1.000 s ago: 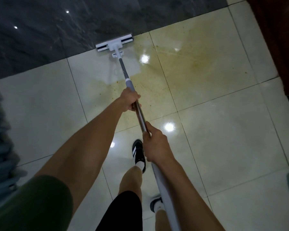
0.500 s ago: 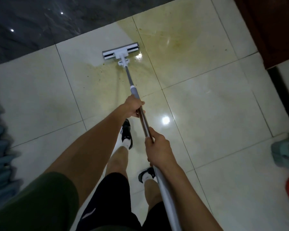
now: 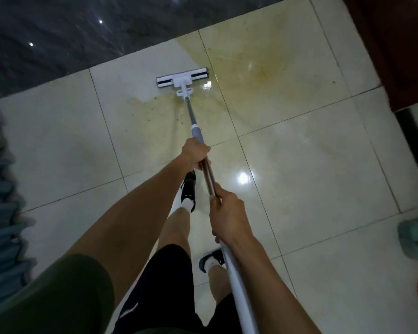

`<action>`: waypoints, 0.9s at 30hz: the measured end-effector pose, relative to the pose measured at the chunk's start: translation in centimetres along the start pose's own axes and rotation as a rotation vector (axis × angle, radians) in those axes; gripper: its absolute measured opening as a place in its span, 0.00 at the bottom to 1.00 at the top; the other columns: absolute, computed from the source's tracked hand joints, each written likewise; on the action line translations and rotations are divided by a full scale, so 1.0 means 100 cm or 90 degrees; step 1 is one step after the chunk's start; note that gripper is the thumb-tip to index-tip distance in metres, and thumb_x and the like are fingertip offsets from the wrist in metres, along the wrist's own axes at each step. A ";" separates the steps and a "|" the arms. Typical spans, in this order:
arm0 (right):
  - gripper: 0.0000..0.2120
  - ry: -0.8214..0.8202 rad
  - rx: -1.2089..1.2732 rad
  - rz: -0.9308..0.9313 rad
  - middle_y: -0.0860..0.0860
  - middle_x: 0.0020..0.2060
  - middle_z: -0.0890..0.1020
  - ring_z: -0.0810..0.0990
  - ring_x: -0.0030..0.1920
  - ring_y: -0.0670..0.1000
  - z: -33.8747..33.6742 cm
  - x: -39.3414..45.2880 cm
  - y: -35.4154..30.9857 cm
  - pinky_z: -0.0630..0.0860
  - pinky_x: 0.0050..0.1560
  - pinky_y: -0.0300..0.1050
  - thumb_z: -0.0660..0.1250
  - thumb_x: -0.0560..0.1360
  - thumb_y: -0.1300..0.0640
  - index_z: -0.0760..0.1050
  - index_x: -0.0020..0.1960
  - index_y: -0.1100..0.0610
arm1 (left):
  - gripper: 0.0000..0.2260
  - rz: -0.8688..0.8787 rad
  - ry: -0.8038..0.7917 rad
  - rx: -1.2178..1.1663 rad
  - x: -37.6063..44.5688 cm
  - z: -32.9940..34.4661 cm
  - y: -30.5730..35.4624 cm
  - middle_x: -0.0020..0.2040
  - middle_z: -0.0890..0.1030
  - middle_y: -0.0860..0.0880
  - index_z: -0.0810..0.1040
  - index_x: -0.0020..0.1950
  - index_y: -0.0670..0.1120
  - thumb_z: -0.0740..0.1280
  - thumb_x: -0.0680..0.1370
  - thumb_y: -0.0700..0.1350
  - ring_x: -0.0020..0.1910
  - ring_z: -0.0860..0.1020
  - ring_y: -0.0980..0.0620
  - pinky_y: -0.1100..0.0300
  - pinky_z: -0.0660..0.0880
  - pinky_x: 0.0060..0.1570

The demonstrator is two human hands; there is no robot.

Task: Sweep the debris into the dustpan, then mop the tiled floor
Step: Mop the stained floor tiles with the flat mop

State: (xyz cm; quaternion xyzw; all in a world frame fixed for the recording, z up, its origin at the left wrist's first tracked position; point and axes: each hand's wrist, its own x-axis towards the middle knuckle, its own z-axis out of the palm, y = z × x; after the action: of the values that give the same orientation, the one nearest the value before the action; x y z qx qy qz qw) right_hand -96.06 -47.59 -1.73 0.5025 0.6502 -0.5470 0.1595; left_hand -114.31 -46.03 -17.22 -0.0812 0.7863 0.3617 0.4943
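1. mopping is the step in hand: the left hand (image 3: 195, 152) and the right hand (image 3: 227, 214) both grip the mop (image 3: 182, 79) pole.
2. the mop head lies flat on the pale tiles (image 3: 58, 141), at the edge of a yellowish stain (image 3: 263, 68).
3. the next stroke likely needs to cover the stain to the right.
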 end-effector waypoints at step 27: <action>0.18 0.060 0.028 -0.037 0.44 0.41 0.76 0.78 0.35 0.43 -0.003 0.209 -0.213 0.70 0.25 0.28 0.58 0.83 0.53 0.70 0.73 0.49 | 0.10 0.026 -0.022 0.059 0.189 -0.107 0.230 0.45 0.78 0.40 0.71 0.59 0.39 0.68 0.81 0.39 0.26 0.83 0.47 0.50 0.81 0.28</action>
State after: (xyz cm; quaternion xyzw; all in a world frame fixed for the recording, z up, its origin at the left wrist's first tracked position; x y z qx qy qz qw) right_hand -122.89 -35.16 -5.68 0.5120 0.6589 -0.5416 0.1017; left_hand -142.59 -32.01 -19.12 -0.0363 0.7951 0.3363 0.5034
